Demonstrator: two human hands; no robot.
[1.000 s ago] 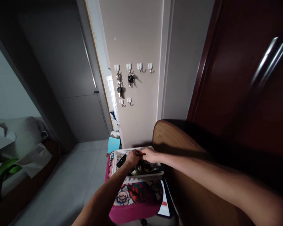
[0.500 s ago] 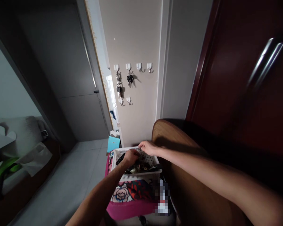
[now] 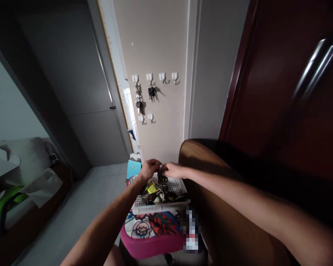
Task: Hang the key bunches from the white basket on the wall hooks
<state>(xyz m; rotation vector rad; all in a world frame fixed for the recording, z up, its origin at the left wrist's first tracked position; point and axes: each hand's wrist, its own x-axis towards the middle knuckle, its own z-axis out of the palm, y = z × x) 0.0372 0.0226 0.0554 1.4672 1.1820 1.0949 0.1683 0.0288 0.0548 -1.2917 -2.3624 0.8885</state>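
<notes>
A white perforated basket (image 3: 144, 210) sits on a pink floral stool (image 3: 152, 236) and holds a jumble of keys and small dark items (image 3: 155, 194). My left hand (image 3: 149, 169) and my right hand (image 3: 173, 170) are raised just above the basket's far side, fingers closed. Between them hangs a bunch of keys (image 3: 161, 176), pinched by both hands. On the beige wall ahead are several white hooks (image 3: 162, 77); two of them carry key bunches (image 3: 151, 92).
A wooden table edge (image 3: 199, 162) lies right of the stool, with a dark red door (image 3: 280, 92) behind it. A blue box (image 3: 133, 169) stands on the floor past the stool. A grey door (image 3: 80, 85) and a sofa (image 3: 22, 173) are at left.
Both hands have come up out of the basket, lifting a bunch of keys between them. The left hand moved up and toward the wall.
</notes>
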